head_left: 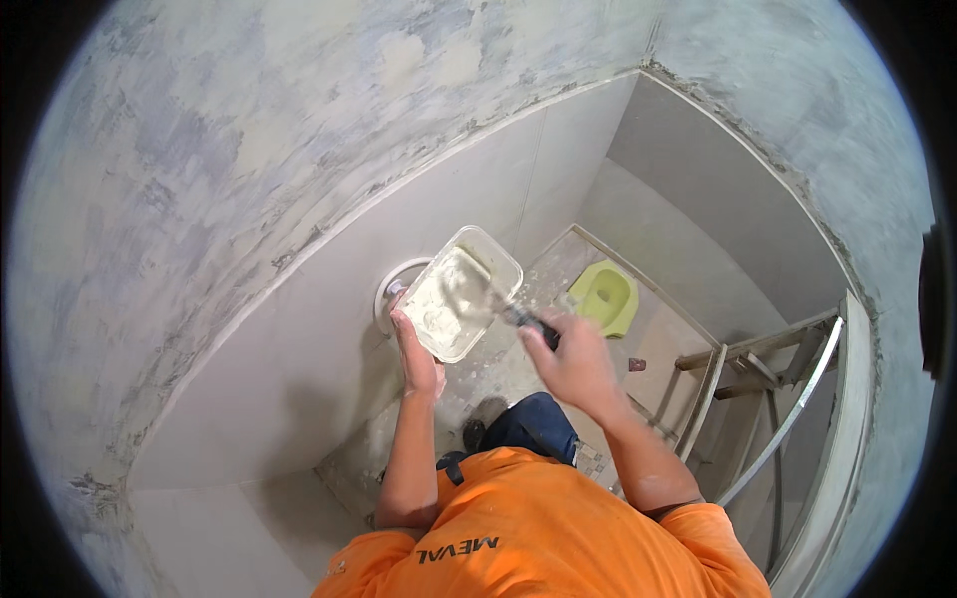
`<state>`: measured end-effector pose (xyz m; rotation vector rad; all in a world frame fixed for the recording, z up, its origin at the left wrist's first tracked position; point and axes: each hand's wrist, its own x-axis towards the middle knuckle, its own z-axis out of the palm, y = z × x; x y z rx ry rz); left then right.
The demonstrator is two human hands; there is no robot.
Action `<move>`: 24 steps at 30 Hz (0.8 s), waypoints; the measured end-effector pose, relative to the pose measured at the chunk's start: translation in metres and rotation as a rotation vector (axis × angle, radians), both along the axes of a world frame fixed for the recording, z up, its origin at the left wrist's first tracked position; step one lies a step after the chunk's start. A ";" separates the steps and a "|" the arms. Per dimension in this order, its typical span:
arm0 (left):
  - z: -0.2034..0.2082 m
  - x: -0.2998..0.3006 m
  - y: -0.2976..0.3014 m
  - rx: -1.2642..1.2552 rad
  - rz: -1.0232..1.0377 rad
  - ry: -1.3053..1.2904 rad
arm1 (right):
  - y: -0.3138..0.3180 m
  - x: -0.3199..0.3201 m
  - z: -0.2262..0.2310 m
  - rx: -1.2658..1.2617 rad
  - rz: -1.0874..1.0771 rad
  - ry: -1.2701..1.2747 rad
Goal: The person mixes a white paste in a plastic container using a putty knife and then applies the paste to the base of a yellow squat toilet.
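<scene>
My left hand holds a clear rectangular plastic tub from below and along its near left side, with the tub tilted toward me. Creamy white paste coats the inside and lies thickest toward the near end. In my right hand is a putty knife, its dark handle gripped in closed fingers. The blade reaches over the tub's right rim; motion smears it, so I cannot tell whether it touches the paste.
A yellow-green squat toilet pan sits in the floor ahead, with a small reddish block nearby. At the right stands a wooden ladder beside a pale metal strip. A white ring fitting is on the tiled wall behind the tub.
</scene>
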<state>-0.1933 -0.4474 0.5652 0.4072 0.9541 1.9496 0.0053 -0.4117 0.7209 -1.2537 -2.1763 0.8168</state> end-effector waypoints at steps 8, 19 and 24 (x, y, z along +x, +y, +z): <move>0.013 -0.027 -0.017 0.167 0.076 0.250 | 0.038 -0.012 -0.012 -0.018 0.150 -0.266; -0.003 -0.030 -0.020 0.099 0.047 0.171 | 0.003 -0.041 -0.113 -0.480 0.131 0.298; 0.000 -0.015 -0.007 0.070 0.065 0.109 | 0.000 -0.055 -0.100 -0.794 -0.067 0.450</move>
